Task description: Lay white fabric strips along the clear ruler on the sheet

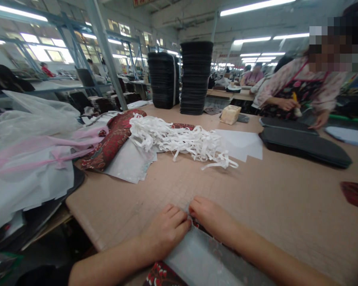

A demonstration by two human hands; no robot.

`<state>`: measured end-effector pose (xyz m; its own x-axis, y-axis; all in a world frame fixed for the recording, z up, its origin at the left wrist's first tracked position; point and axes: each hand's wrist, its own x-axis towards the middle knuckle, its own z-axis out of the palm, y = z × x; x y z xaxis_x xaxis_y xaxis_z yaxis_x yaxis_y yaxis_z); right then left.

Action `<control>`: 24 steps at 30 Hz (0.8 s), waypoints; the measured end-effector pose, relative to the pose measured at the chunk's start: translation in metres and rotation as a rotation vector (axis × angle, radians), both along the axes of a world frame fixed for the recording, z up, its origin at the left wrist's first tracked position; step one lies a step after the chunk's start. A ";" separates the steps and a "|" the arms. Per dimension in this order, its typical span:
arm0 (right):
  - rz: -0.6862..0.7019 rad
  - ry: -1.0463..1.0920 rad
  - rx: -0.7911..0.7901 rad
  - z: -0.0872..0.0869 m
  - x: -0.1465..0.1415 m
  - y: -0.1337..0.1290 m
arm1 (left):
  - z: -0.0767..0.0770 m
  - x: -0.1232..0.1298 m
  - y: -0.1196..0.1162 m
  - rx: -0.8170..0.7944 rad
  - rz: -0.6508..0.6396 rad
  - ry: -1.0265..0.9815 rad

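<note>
At the table's near edge lies a translucent greyish-white sheet (203, 256) over dark red patterned fabric (162, 275). My left hand (170, 226) has its fingers curled down on the far end of the sheet and fabric. Close beside it, my right hand (207, 212) is closed at the same end, fingertips bent inward. The fingertips of both hands are partly hidden, and a narrow strip of red fabric shows between them. Beyond the hands a tangled heap of white strips (179, 139) rests on the table, next to a rolled red patterned fabric (113, 139).
Two tall stacks of black pads (196, 79) stand at the back of the brown table (274, 210). Thick black pieces (304, 147) lie to the right, near a co-worker (298, 87) holding a yellow-handled tool. White and pink sheeting (30, 159) piles up at left.
</note>
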<state>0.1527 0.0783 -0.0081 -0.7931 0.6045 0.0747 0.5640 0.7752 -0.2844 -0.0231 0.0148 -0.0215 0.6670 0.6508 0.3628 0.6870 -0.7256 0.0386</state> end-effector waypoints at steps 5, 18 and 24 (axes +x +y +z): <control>0.007 -0.077 -0.031 0.004 -0.006 0.011 | 0.003 0.002 0.000 -0.044 0.008 0.042; -0.020 0.042 0.312 -0.003 0.056 -0.065 | 0.008 0.003 0.001 0.027 -0.038 0.093; -0.210 -0.033 0.437 0.003 0.142 -0.128 | 0.020 0.002 0.019 0.171 -0.239 0.038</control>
<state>0.2948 -0.0501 -0.0049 -0.6638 0.6691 0.3341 0.7242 0.6866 0.0638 -0.0212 0.0340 -0.0013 0.8094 0.4050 0.4251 0.4941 -0.8610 -0.1206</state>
